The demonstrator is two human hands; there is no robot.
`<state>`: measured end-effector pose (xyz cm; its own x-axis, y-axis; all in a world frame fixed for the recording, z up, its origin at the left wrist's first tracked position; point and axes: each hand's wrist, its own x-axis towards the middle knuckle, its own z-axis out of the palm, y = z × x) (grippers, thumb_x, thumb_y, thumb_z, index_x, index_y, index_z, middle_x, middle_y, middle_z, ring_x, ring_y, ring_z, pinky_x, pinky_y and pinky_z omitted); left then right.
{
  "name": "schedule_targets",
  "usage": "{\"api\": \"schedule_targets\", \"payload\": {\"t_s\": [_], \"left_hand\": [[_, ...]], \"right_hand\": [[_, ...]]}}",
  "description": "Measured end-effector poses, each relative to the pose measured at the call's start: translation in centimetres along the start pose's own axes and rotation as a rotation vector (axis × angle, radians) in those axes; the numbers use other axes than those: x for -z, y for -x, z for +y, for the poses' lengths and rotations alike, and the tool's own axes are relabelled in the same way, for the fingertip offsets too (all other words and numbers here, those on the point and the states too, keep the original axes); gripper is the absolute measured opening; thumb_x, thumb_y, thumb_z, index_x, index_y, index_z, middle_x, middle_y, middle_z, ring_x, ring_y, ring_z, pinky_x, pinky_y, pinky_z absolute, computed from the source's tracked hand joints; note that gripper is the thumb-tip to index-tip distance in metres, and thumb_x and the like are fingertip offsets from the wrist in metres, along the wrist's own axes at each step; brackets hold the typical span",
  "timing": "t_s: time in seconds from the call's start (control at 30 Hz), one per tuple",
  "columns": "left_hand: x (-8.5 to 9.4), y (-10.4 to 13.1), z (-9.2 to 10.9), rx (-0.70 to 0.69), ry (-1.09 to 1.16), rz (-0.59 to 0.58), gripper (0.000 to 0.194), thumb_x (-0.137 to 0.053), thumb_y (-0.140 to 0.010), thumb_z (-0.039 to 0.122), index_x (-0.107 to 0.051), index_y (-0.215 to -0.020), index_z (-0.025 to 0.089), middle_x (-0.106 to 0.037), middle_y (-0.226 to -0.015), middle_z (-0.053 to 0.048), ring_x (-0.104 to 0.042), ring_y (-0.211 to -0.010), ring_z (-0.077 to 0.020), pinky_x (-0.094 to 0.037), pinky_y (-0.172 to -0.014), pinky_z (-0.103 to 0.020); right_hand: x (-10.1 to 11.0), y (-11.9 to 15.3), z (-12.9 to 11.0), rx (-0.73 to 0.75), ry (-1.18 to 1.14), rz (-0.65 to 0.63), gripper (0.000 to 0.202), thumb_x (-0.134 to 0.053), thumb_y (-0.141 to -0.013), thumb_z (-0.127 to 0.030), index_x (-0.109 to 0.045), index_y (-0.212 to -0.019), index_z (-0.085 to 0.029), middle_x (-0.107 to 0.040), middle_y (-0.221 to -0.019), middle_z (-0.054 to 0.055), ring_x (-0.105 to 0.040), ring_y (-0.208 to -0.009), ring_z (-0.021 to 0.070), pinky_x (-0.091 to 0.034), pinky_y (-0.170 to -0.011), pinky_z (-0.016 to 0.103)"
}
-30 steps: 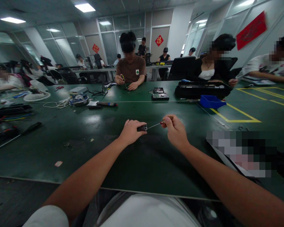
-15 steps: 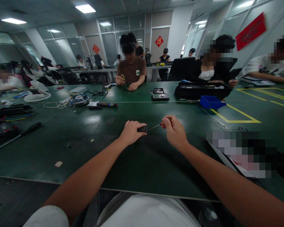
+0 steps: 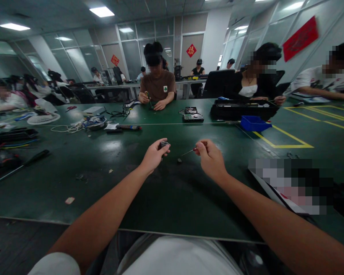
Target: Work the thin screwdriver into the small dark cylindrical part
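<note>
My left hand (image 3: pixel 155 154) is wrapped around a short dark cylinder (image 3: pixel 164 144), its round end facing upward between thumb and fingers. Most of the cylinder is hidden by the hand. To the right, my right hand (image 3: pixel 210 154) pinches a slim screwdriver (image 3: pixel 190 151) with a red handle, its thin shaft pointing left and slightly down. Just below the shaft's tip is a small dark piece (image 3: pixel 179 160); whether it touches the tip or lies on the table I cannot tell. The two hands are apart, above the green table (image 3: pixel 160 206).
Across the table a person in a brown shirt (image 3: pixel 157 86) works with a tool. Opened hard drives (image 3: pixel 193 117), a blue bin (image 3: pixel 255 123) and a long black casing (image 3: pixel 243 110) stand beyond my hands. Cables, a white fan (image 3: pixel 43 118) and a long screwdriver (image 3: pixel 23 166) lie leftward.
My left hand has turned the cylinder from lying sideways to end-up and drawn it left, away from the screwdriver. The small dark piece now shows beneath the tip. My right hand has hardly moved.
</note>
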<state>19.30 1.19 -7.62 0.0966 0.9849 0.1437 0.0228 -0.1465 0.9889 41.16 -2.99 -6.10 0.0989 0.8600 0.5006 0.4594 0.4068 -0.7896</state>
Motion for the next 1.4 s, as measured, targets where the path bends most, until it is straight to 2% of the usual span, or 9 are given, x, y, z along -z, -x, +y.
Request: {"api": "schedule_targets", "payload": {"t_s": [0.13, 0.23, 0.3, 0.43, 0.53, 0.63, 1.0, 1.2, 1.4], "left_hand": [[0.0, 0.5, 0.6, -0.001, -0.052, 0.003, 0.029, -0.059, -0.087, 0.031, -0.061, -0.114, 0.019, -0.064, -0.089, -0.004, -0.058, -0.069, -0.0136, -0.042, -0.059, -0.025], [-0.1, 1.2, 1.2, -0.130, -0.409, 0.018, 0.023, -0.063, -0.087, 0.042, -0.063, -0.094, 0.019, -0.062, -0.078, -0.002, -0.057, -0.070, -0.0160, -0.044, -0.064, -0.029], [-0.2, 1.6, 1.4, -0.242, -0.645, -0.026, 0.023, -0.063, -0.089, 0.042, -0.065, -0.090, 0.019, -0.066, -0.086, -0.004, -0.060, -0.080, -0.0189, -0.047, -0.075, -0.032], [-0.8, 1.7, 0.8, -0.344, -0.962, -0.250, 0.025, -0.053, -0.095, 0.035, -0.072, -0.105, 0.022, -0.069, -0.103, -0.007, -0.064, -0.096, -0.0234, -0.048, -0.086, -0.036], [-1.3, 1.7, 0.1, -0.323, -1.144, -0.349, 0.035, -0.049, -0.097, 0.041, -0.070, -0.121, 0.025, -0.067, -0.110, -0.009, -0.065, -0.099, -0.0262, -0.050, -0.082, -0.036], [-1.9, 1.6, -0.2, -0.320, -1.236, -0.405, 0.039, -0.050, -0.096, 0.045, -0.070, -0.123, 0.026, -0.065, -0.110, -0.010, -0.065, -0.099, -0.0275, -0.051, -0.077, -0.035], [-0.9, 1.1, 0.1, -0.271, -1.170, -0.465, 0.029, -0.058, -0.093, 0.039, -0.071, -0.113, 0.023, -0.067, -0.110, -0.009, -0.065, -0.100, -0.0272, -0.050, -0.084, -0.037], [0.3, 1.7, 1.6, -0.247, -1.006, -0.376, 0.027, -0.061, -0.091, 0.040, -0.073, -0.108, 0.023, -0.074, -0.107, -0.007, -0.067, -0.098, -0.0251, -0.050, -0.086, -0.036], [2.5, 1.3, 4.2, -0.249, -0.784, -0.143, 0.028, -0.061, -0.090, 0.041, -0.077, -0.105, 0.024, -0.076, -0.106, -0.005, -0.068, -0.095, -0.0228, -0.051, -0.088, -0.035]], "right_hand": [[-0.1, -0.1, 0.1, -0.015, 0.007, 0.014, 0.028, -0.046, -0.098, -0.045, -0.061, -0.098, -0.022, -0.072, -0.085, 0.007, -0.069, -0.081, 0.0238, -0.050, -0.076, 0.039], [-0.2, -0.2, 0.3, -0.016, 0.018, -0.010, 0.029, -0.052, -0.096, -0.044, -0.064, -0.109, -0.021, -0.075, -0.093, 0.007, -0.071, -0.086, 0.0240, -0.051, -0.077, 0.038], [-0.3, -0.2, 0.4, -0.020, 0.045, -0.037, 0.030, -0.055, -0.094, -0.043, -0.066, -0.112, -0.022, -0.076, -0.093, 0.007, -0.071, -0.085, 0.0237, -0.051, -0.076, 0.037], [-0.2, -0.2, 0.2, -0.048, 0.093, -0.089, 0.032, -0.051, -0.096, -0.043, -0.067, -0.112, -0.020, -0.074, -0.075, 0.003, -0.071, -0.073, 0.0218, -0.050, -0.071, 0.035], [-0.2, -0.2, 0.0, -0.057, 0.086, -0.118, 0.032, -0.047, -0.099, -0.041, -0.064, -0.116, -0.019, -0.071, -0.068, 0.001, -0.068, -0.065, 0.0195, -0.049, -0.066, 0.032], [-0.3, -0.1, -0.1, -0.073, 0.059, -0.153, 0.030, -0.046, -0.099, -0.039, -0.062, -0.115, -0.020, -0.072, -0.071, 0.001, -0.067, -0.062, 0.0178, -0.050, -0.063, 0.031], [-0.7, 0.0, 0.0, -0.130, 0.044, -0.235, 0.025, -0.065, -0.086, -0.023, -0.065, -0.111, -0.022, -0.078, -0.091, 0.005, -0.075, -0.080, 0.0209, -0.057, -0.076, 0.036], [-0.4, 0.2, -0.7, -0.062, 0.149, -0.204, 0.023, -0.072, -0.082, -0.033, -0.067, -0.101, -0.022, -0.072, -0.076, 0.002, -0.070, -0.072, 0.0214, -0.053, -0.069, 0.034], [-0.2, 0.2, -0.7, -0.032, 0.154, -0.206, 0.017, -0.062, -0.083, -0.025, -0.066, -0.099, -0.022, -0.069, -0.073, 0.001, -0.065, -0.066, 0.0191, -0.049, -0.064, 0.032]]}}
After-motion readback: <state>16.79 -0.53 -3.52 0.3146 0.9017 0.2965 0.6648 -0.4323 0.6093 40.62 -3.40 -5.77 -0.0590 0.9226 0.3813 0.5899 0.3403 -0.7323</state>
